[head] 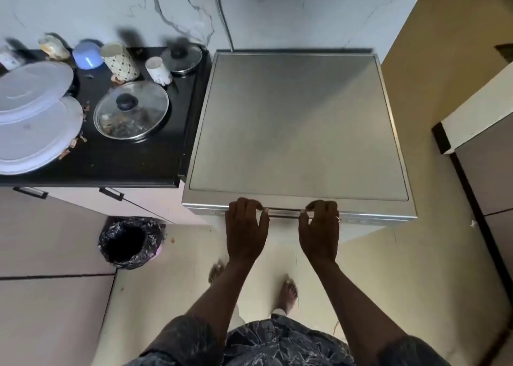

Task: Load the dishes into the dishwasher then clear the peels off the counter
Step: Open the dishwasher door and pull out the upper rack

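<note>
A steel dishwasher (pixel 297 127) stands right of the black counter (pixel 133 160), its door closed. My left hand (pixel 245 229) and my right hand (pixel 320 229) both grip the handle bar (pixel 284 212) at its top front edge, fingers curled over it. On the counter lie two white plates (pixel 33 121), a large glass lid (pixel 131 110), a small glass lid (pixel 181 57), a patterned cup (pixel 120 60), a small white cup (pixel 158 70) and a blue bowl (pixel 87 55). Brown peels (pixel 72 143) lie scattered by the plates.
A bin lined with a black bag (pixel 130 242) sits on the floor below the counter, left of my hands. Cabinet drawers (pixel 111 193) run under the counter. Another counter edge (pixel 472 132) juts in at the right. My bare feet stand on the tiled floor.
</note>
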The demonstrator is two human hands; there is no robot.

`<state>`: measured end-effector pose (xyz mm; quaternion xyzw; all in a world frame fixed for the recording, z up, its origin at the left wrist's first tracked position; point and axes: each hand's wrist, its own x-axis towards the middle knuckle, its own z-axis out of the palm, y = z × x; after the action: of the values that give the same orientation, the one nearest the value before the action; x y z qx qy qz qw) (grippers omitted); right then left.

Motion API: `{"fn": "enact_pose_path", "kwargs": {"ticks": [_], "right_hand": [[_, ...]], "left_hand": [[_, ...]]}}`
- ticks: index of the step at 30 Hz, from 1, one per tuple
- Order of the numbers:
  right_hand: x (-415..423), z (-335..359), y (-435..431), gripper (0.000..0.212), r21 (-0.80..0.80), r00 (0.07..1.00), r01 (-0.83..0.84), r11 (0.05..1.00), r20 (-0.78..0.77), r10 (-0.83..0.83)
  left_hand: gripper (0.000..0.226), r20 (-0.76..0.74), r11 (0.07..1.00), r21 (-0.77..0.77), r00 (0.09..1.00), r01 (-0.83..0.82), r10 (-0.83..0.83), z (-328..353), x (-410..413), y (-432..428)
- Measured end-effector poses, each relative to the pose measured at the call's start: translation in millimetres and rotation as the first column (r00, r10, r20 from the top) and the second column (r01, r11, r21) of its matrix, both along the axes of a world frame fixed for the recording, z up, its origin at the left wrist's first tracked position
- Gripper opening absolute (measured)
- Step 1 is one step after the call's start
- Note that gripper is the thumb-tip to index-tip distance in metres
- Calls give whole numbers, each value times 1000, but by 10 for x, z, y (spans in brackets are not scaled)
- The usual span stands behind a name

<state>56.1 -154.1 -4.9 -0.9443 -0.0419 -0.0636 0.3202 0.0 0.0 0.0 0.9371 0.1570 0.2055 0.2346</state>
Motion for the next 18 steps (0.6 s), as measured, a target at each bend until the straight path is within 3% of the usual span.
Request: {"fn": "enact_pose_path", "kwargs": {"ticks": [2,4,6,7,9,10,11,12,14,18], "right_hand": [[-55,-101,-47,5,141,972,152,978,-203,-121],[-117,-236,-97,7,280,874,325,903,-454,-173],[-86,-273,-112,7,508,727,563,651,-680,-98],[-61,-278,-96,6,567,659,666,485,-752,-25],[-10,-291,-55,9,583,581,780,226,-810,85],[6,-300,-39,11,579,566,803,143,-815,124],[27,-303,-20,14,580,564,810,83,-811,159],[45,-308,-6,15,577,563,817,26,-806,185],[76,-347,-17,16,581,571,814,-22,-791,220],[54,-436,-81,22,657,623,754,14,-722,299]], "left_hand": [[9,-27,972,-208,994,-112,109,-35,-27,-73],[12,-166,884,-398,967,-246,194,-99,-60,-156],[18,-294,693,-626,932,-357,214,-156,-32,-181],[18,-355,510,-755,911,-412,209,-190,-1,-195],[10,-452,7,-890,885,-455,107,-218,53,-273],[13,-459,-179,-878,887,-444,56,-240,67,-321],[18,-443,-284,-863,896,-418,29,-271,88,-355],[19,-412,-363,-853,911,-375,26,-287,122,-392],[14,-340,-426,-855,940,-296,29,-324,187,-448],[21,-242,-440,-872,970,-213,11,-396,226,-474]]}}
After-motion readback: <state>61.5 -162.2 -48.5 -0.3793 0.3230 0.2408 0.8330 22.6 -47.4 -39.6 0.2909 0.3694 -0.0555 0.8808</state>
